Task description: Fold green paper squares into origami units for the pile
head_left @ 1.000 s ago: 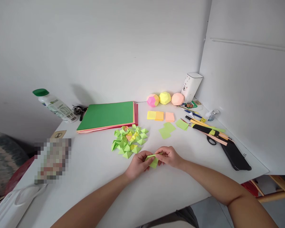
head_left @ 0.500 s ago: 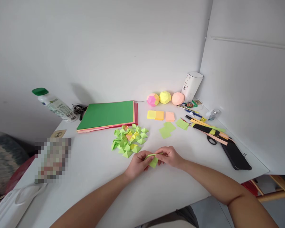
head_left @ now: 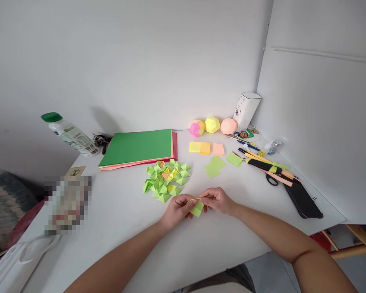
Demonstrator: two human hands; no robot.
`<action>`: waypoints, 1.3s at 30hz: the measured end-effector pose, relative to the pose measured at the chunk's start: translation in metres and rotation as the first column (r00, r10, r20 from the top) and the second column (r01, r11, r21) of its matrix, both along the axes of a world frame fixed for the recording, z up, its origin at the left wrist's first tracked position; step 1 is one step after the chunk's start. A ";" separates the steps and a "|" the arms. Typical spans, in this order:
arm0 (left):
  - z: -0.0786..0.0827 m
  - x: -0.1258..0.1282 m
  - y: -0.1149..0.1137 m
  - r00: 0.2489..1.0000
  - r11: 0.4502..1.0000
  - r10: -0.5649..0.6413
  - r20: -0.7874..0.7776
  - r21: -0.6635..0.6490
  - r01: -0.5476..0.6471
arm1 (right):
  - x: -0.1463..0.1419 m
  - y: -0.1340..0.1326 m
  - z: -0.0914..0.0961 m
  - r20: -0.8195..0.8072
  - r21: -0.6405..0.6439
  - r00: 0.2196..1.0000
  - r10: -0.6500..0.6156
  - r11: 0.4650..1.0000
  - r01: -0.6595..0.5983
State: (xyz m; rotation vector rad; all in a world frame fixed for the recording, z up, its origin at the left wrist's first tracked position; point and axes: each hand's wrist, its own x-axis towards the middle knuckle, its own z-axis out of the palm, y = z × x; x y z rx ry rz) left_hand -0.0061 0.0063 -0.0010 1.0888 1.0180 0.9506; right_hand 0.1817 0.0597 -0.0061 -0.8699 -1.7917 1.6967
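Note:
Between my hands is a light green square of paper (head_left: 197,209), its upper edge folded over. My left hand (head_left: 179,207) pinches its left side with the thumb on top. My right hand (head_left: 218,201) grips the folded edge on the right between thumb and fingers. Just beyond my left hand lies a pile of small folded paper pieces (head_left: 163,182), mostly green with a few yellow and orange ones. Loose green paper squares (head_left: 214,166) lie flat beyond my right hand.
Stacked coloured paper (head_left: 140,145) lies at the back left, near a green-capped bottle (head_left: 75,137). Three faceted paper balls (head_left: 212,125) sit by the wall. Small yellow, orange and pink paper stacks (head_left: 205,148) lie before them. At right are a cutter (head_left: 260,165) and a black phone (head_left: 303,199).
My hands have barely moved. The lower part of the green paper has tilted slightly, and a bit more of its face shows.

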 end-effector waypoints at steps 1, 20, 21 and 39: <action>0.000 0.000 0.000 1.000 1.000 -0.008 0.004 0.005 0.008 | 0.000 0.000 0.000 0.000 -0.004 1.000 -0.002 1.000 0.002; -0.005 0.003 0.000 0.989 0.998 0.046 -0.139 0.056 -0.038 | -0.001 -0.003 0.000 -0.017 -0.046 1.000 0.005 0.999 -0.006; -0.005 0.003 0.000 0.988 0.997 0.048 -0.146 0.069 -0.038 | -0.002 -0.003 0.001 -0.016 -0.050 1.000 0.009 0.999 -0.009; -0.002 0.004 -0.003 0.982 0.989 0.146 -0.116 0.038 -0.142 | -0.001 -0.002 0.002 0.024 -0.028 1.000 0.008 1.000 -0.008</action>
